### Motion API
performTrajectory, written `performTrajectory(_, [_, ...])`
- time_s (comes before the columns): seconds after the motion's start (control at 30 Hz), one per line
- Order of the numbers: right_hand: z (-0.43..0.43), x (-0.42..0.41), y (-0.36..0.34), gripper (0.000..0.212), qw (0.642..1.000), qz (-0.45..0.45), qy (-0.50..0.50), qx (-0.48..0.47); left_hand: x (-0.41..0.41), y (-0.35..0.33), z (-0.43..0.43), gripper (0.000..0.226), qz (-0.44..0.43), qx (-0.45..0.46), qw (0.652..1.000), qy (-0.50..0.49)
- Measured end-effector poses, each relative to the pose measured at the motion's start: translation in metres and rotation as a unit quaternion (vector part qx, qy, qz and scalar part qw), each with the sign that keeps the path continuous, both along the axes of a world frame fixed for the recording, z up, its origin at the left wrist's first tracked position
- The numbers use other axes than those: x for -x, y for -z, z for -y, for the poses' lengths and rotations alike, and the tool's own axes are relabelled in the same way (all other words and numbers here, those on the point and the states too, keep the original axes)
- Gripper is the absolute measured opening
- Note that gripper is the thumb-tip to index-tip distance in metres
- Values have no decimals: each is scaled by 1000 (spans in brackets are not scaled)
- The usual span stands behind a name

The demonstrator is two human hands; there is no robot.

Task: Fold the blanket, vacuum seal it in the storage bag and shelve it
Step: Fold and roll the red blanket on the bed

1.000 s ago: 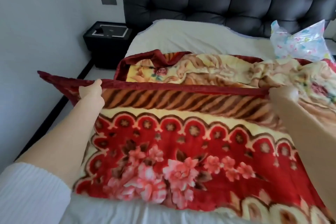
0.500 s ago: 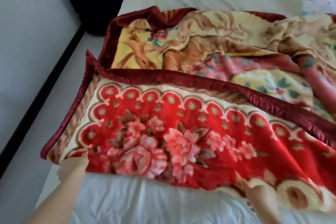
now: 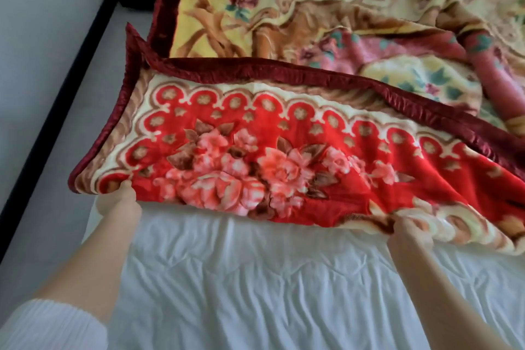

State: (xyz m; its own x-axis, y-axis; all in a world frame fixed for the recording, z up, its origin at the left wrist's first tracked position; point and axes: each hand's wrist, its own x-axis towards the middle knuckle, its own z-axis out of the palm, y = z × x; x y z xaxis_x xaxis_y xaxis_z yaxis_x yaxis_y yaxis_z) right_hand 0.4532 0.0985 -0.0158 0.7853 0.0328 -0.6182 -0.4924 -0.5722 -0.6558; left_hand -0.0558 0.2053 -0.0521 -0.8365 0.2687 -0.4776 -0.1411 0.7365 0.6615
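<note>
Blanket (image 3: 284, 156), red with pink flowers and a dark red satin border, lies folded over itself on the bed (image 3: 255, 278), and its right part runs out of my view. My left hand (image 3: 119, 202) pinches its near left corner; my right hand (image 3: 409, 233) grips the near fold further right. I see fingertips of both tucked under the cloth, so how they curl there I cannot tell. Beneath is wrinkled white sheet; a white sleeve (image 3: 48, 324) shows at lower left.
</note>
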Motion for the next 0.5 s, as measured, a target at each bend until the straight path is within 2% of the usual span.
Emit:
performTrajectory(0.1, [21,5,-38,54,998,20,14,51,9,-24,14,51,-3,-7,1000,8])
performTrajectory(0.23, [64,3,-74,51,994,71,-31,81,15,-63,60,46,-19,-6,999,30])
performTrajectory(0.33, [119,7,-94,53,982,99,-76,140,19,-81,116,48,-13,8,999,45])
performTrajectory(0.5, [205,22,-124,26,966,140,-138,168,40,-97,205,59,19,58,998,35])
